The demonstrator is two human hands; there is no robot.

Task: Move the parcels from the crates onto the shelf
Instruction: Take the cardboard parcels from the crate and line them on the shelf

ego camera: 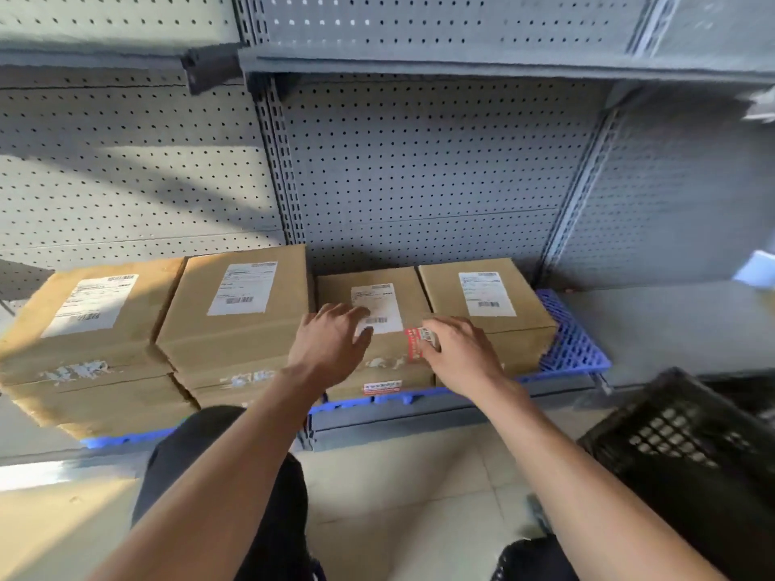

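Observation:
Several brown cardboard parcels with white labels stand in a row on the bottom shelf, on a blue plastic grid (pixel 574 350). My left hand (pixel 331 341) lies with relaxed fingers on top of the third parcel (pixel 386 350), over its label. My right hand (pixel 455 350) rests on that parcel's front right corner, beside a red and white sticker, touching the rightmost parcel (pixel 486 299). Left of these are two taller stacks of parcels: one (pixel 239 312) and a far-left one (pixel 88 329).
A black plastic crate (pixel 687 450) stands on the floor at the lower right; its inside is hidden. Grey pegboard backs the shelving, with an upper shelf (pixel 419 62) overhead. The bottom shelf (pixel 671 329) runs on to the right of the grid. My knees are at the bottom.

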